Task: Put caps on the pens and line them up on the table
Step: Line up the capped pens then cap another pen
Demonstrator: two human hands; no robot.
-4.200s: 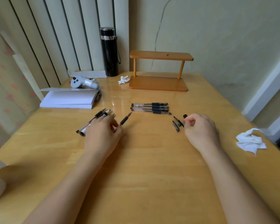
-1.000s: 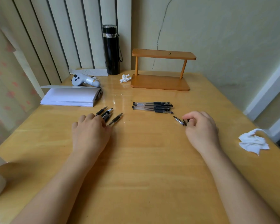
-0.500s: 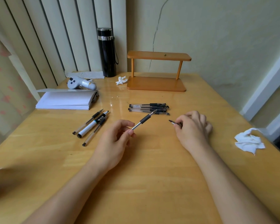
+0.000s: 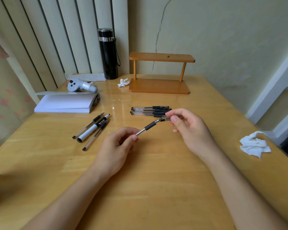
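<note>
Fingers and thumb of the left hand (image 4: 116, 146) pinch the back end of a clear pen (image 4: 148, 127) above the middle of the wooden table (image 4: 156, 188), its black grip and tip angled up toward the right hand (image 4: 188, 128). Fingertips of that right hand are closed on a small clear cap (image 4: 167, 118), held right at the pen's tip; whether the cap is already seated on the tip cannot be told from this angle. Just behind the hands, a group of capped pens (image 4: 150, 111) lies side by side on the table, running left to right. To the left, three uncapped pens (image 4: 92, 129) lie together at a slant, one of them a white marker with a black end. Farther back sit a stack of white paper (image 4: 66, 103), a grey controller (image 4: 81, 85), a black flask (image 4: 108, 53) and a low wooden shelf (image 4: 160, 72). One crumpled tissue (image 4: 254, 145) rests near the table's right edge.
</note>
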